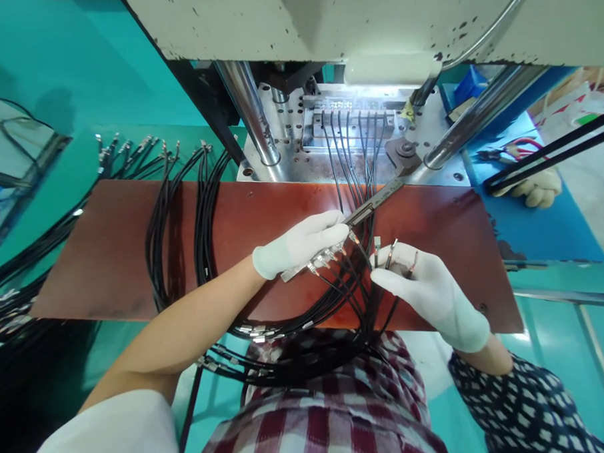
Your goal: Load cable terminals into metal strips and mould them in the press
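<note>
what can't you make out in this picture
Head view: underside of the left hand, hidden by the hand itself and the metal bar.
Head view: exact grip of the right hand on the cable ends, hidden by its gloved fingers.
Head view: any fine markings on the metal bar, too small to read.
Head view: rest of the leftmost cable bundle, cut off by the left edge.

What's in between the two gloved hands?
In the head view, black cables run between the left hand and the right hand, over the reddish-brown board.
</note>
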